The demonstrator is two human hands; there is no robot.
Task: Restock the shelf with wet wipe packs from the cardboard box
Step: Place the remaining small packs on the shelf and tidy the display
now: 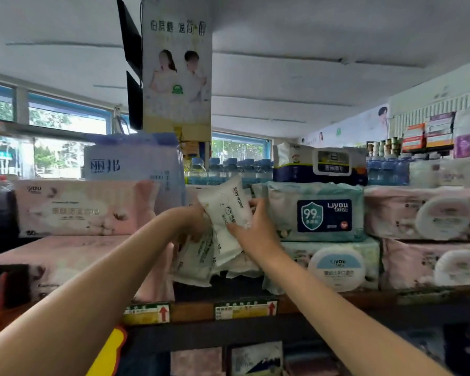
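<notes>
Two hands on soft white "Baby wipes" pack at shelf.
Left hand and right hand fingers curled, pinched pack edges beside teal "Liyou 99" pack.

Shop background around a hanging banner

We see water bottles just below and right of the banner, windows to its left, a pale tissue bag beneath it, and price labels far below.

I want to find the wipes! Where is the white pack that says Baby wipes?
In the head view the Baby wipes pack sits mid-shelf, held by both hands, just left of the blue-labelled Liyou pack.
</notes>
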